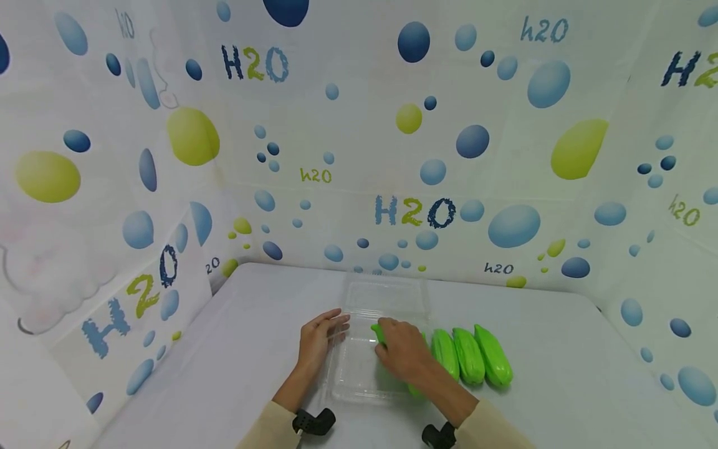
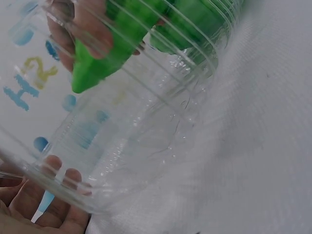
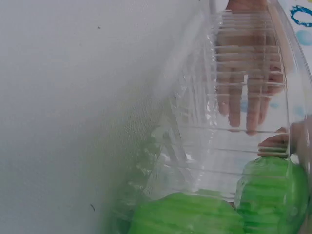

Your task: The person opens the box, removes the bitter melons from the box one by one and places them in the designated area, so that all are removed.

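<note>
A clear plastic container (image 1: 356, 377) with its lid (image 1: 384, 293) folded back lies on the white table. My right hand (image 1: 405, 350) grips a glossy green ridged vegetable, cucumber-like in shape (image 2: 109, 61), over the container. Behind the clear wall in the left wrist view, a second green vegetable (image 2: 180, 31) shows in the container, partly hidden by the right arm in the head view. My left hand (image 1: 320, 340) touches the container's left wall from outside, its fingers fairly straight, as the right wrist view shows through the plastic.
Three more green vegetables (image 1: 469, 357) lie side by side on the table, just right of the container and close to the right forearm. A white backdrop (image 1: 359, 137) printed with blue and yellow-green spots stands behind the table and along its left side.
</note>
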`<act>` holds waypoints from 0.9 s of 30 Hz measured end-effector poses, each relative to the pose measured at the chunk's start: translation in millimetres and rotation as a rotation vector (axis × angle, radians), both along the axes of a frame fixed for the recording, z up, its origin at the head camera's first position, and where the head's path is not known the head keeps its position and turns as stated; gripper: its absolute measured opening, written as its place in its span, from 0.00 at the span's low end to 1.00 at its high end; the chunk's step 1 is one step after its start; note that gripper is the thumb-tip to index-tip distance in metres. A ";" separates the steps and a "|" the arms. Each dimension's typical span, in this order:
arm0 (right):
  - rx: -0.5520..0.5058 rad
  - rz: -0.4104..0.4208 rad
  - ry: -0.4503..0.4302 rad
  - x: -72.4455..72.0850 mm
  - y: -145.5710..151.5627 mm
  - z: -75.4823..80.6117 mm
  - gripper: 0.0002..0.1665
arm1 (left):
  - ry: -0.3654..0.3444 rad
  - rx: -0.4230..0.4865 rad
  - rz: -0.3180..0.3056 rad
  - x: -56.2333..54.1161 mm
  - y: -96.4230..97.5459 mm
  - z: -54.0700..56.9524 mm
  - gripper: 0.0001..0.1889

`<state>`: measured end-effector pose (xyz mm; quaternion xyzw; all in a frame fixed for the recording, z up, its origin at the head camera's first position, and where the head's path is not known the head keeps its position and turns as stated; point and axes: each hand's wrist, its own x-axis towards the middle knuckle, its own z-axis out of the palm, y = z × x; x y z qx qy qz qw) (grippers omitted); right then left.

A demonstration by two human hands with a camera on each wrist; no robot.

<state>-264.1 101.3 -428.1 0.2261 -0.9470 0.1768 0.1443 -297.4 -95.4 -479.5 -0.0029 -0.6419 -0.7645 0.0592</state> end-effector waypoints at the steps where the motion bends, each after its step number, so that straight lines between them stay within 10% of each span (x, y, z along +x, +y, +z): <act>1: -0.009 -0.002 -0.008 0.2 0.9 0.2 0.16 | -0.001 0.001 -0.001 -0.2 0.1 -0.5 0.21; 27: -0.182 -0.095 -0.046 1.9 32.9 20.4 0.22 | 0.008 0.001 -0.002 0.6 -0.4 2.3 0.21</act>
